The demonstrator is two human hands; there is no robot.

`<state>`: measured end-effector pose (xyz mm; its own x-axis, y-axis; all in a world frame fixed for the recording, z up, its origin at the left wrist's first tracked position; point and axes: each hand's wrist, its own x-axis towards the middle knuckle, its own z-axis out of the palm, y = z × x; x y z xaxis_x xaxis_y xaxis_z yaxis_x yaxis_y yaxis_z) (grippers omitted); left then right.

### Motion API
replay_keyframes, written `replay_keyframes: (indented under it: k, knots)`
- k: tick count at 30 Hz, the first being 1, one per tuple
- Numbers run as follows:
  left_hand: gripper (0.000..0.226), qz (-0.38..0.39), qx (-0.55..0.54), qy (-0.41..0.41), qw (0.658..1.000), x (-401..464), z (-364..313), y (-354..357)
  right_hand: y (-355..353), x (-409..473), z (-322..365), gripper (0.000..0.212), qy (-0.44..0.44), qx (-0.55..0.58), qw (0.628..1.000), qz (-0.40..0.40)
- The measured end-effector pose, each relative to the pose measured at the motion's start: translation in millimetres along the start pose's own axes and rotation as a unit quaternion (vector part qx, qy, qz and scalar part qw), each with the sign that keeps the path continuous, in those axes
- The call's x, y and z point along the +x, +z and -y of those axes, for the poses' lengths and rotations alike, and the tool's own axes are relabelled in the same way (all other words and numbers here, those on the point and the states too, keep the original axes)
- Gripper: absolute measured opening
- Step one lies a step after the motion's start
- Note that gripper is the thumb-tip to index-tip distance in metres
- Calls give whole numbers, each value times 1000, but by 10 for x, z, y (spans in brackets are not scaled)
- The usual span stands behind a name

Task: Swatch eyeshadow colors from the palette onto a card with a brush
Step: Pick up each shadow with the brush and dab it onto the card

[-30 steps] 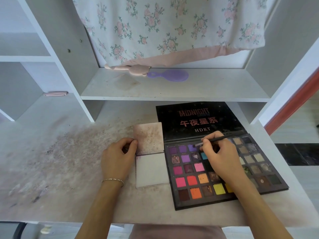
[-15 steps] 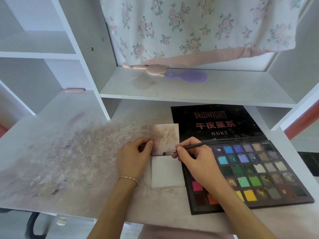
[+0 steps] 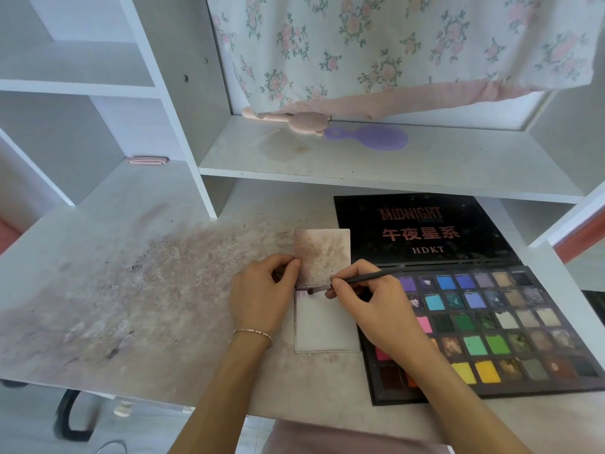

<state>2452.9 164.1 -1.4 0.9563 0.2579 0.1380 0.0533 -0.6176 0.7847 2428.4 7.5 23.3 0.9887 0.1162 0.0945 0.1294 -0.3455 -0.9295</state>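
The left hand, with a thin bracelet on its wrist, has curled fingers that pinch the left edge of the folded white card, which lies on the stained white desk. The right hand pinches the thin dark brush; the brush tip touches the top left of the card's lower half. Just beside the card, to the right, lies the open black eyeshadow palette, partly under the right hand.

Both forearms are bare, no sleeves showing. The left hand has a thin metallic bracelet of small oblong links at the wrist. The right hand wears nothing. Nails look short and unpainted.
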Motion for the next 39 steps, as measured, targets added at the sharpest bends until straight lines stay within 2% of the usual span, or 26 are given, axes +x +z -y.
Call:
replay_keyframes:
  k: [9, 39]
  knots:
    - [12, -2, 0, 3, 1000, -4, 3, 2, -2, -3, -18, 14, 7, -23, 1000, 9]
    - [12, -3, -8, 4, 1000, -11, 4, 9, -2, 7, -12, 13, 2, -22, 1000, 7]
